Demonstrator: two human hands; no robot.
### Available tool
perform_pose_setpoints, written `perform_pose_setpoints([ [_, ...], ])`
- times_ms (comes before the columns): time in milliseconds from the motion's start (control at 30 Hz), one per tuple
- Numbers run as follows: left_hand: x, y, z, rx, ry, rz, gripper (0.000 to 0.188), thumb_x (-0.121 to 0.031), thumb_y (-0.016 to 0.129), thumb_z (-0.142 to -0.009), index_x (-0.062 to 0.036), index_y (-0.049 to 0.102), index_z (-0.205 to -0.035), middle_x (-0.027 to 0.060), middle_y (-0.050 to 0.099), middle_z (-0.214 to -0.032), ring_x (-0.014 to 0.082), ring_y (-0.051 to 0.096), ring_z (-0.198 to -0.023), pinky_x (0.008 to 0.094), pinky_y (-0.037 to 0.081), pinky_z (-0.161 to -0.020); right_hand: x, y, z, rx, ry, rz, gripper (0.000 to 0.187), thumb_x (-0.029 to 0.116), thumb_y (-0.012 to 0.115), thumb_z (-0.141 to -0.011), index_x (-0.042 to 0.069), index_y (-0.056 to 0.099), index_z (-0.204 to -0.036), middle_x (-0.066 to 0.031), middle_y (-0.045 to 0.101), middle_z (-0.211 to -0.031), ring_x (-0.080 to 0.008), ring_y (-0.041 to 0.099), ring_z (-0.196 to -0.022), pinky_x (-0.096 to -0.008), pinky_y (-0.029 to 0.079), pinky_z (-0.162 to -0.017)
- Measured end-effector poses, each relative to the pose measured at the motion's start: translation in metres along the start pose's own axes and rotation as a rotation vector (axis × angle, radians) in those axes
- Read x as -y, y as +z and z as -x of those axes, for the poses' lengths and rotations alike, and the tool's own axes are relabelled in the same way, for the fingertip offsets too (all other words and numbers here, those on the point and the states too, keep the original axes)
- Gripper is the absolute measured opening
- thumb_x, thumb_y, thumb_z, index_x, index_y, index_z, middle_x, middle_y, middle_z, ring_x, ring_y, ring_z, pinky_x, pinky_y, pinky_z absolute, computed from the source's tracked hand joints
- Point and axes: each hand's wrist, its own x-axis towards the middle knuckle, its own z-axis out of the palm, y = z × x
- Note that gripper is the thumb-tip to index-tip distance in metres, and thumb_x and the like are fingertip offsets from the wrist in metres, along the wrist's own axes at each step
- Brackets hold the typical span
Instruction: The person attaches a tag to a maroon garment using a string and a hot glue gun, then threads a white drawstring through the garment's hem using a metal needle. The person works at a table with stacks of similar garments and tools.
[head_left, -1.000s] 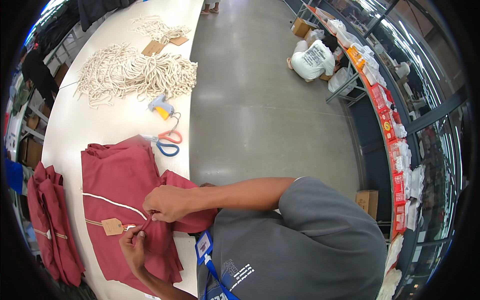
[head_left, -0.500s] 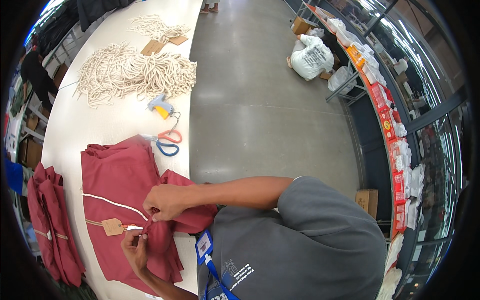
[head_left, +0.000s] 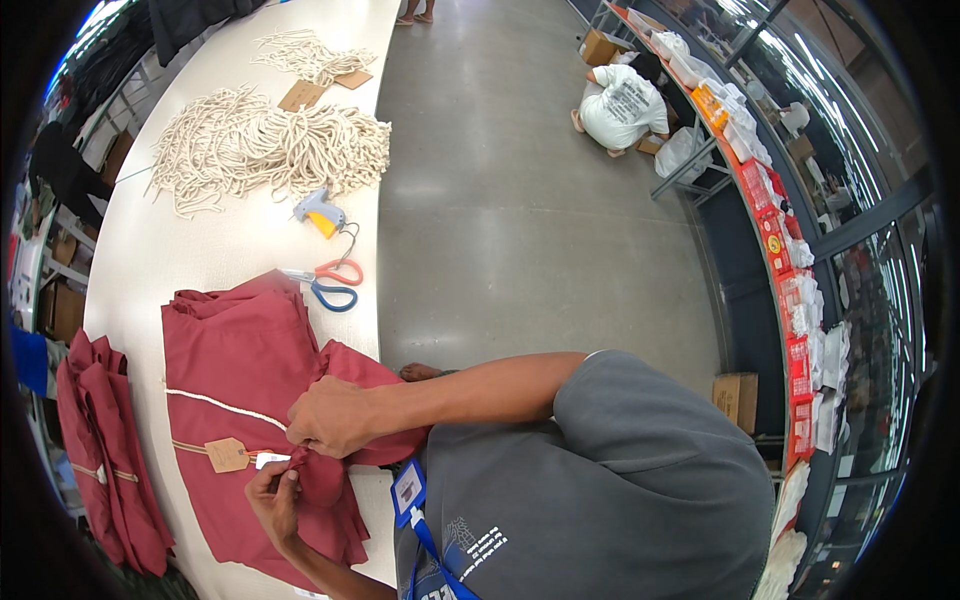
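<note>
Beside scissors (head_left: pixel 330 283), both hands (head_left: pixel 300 460) pinch the red garment (head_left: pixel 230 370) at its drawcord (head_left: pixel 225 406).

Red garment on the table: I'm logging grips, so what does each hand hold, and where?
Right hand bunches the red garment at its near edge. Left hand pinches the same fabric just below, by the white cord end and tag.

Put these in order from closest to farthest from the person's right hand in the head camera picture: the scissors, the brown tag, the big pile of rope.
From the right hand:
1. Brown tag, just to its left on the red cloth.
2. Scissors, farther up the table, by its edge.
3. Big pile of rope, farthest up the table.
</note>
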Motion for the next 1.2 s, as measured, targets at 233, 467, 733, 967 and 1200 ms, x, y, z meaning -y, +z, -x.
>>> perform_pose_setpoints([
  [233, 0.003, -0.003, 0.000, 0.016, 0.027, 0.054, 0.007, 0.000, 0.072, -0.090, 0.0035, 0.071, -0.096, 0.0033, 0.066, -0.079, 0.0089, 0.058, -0.064, 0.0230, 0.049, -0.061, -0.001, 0.007, 0.000, -0.052, -0.044, -0.041, 0.007, 0.014, 0.068, -0.071, 0.008, 0.065, -0.072, -0.0099, 0.066, -0.076, -0.0344, 0.067, -0.072, -0.0469, 0.049, -0.058],
  [467, 0.008, 0.004, 0.003, -0.129, 0.059, 0.188, 0.012, -0.003, 0.071, -0.092, 0.0027, 0.067, -0.102, 0.0042, 0.065, -0.076, 0.0107, 0.060, -0.065, 0.0245, 0.052, -0.062, -0.009, 0.012, 0.002, -0.083, 0.021, -0.423, 0.007, 0.010, 0.066, -0.072, 0.004, 0.066, -0.076, -0.0133, 0.067, -0.072, -0.0331, 0.066, -0.069, -0.0426, 0.048, -0.059],
  [733, 0.015, 0.013, 0.016, -0.240, -0.052, 0.107, 0.011, -0.007, 0.071, -0.093, 0.0024, 0.065, -0.094, 0.0055, 0.065, -0.076, 0.0102, 0.060, -0.065, 0.0235, 0.052, -0.063, -0.005, 0.028, 0.003, -0.118, 0.072, -0.401, 0.008, 0.011, 0.065, -0.073, 0.004, 0.067, -0.077, -0.0131, 0.067, -0.073, -0.0333, 0.066, -0.070, -0.0438, 0.048, -0.060],
  [967, 0.020, 0.022, 0.028, -0.287, -0.021, 0.138, 0.006, -0.002, 0.066, -0.095, 0.0043, 0.066, -0.097, 0.0070, 0.067, -0.082, 0.0108, 0.062, -0.069, 0.0243, 0.053, -0.065, 0.005, 0.053, -0.001, -0.101, 0.033, -0.257, 0.009, 0.014, 0.066, -0.074, 0.005, 0.065, -0.076, -0.0124, 0.066, -0.077, -0.0344, 0.068, -0.076, -0.0466, 0.050, -0.064],
  [1200, 0.021, 0.012, 0.034, -0.268, 0.003, -0.044, 0.005, 0.002, 0.060, -0.097, 0.0025, 0.065, -0.098, 0.0034, 0.063, -0.084, 0.0091, 0.058, -0.072, 0.0237, 0.050, -0.065, 0.008, 0.032, 0.000, 0.063, 0.080, -0.077, 0.030, 0.033, 0.074, -0.083, 0.004, 0.070, -0.083, -0.0149, 0.070, -0.082, -0.0384, 0.070, -0.080, -0.0488, 0.053, -0.065],
])
